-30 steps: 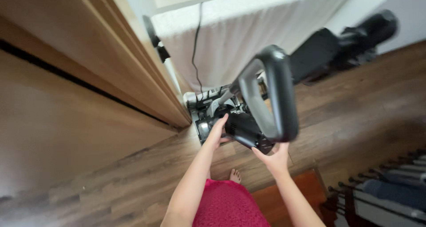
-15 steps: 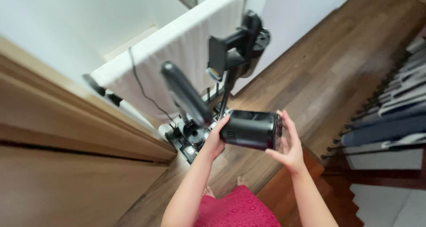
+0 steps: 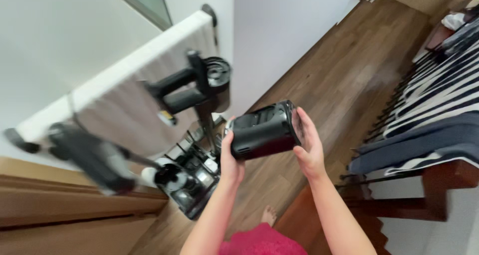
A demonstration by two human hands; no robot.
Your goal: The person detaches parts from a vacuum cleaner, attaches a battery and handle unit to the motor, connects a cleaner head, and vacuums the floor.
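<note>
Holding a black cylindrical canister (image 3: 263, 130) in both hands above the wooden floor (image 3: 344, 80).
The left hand (image 3: 230, 163) and right hand (image 3: 309, 150) clasp its ends; beyond stand a floor-cleaner base (image 3: 189, 185) and a black stick vacuum (image 3: 192, 93).

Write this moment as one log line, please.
left hand: grips black canister | right hand: cups its other end | below: floor washer base, wood floor

packages: none | labels: none | signs, screens: none (view blurred)
</note>
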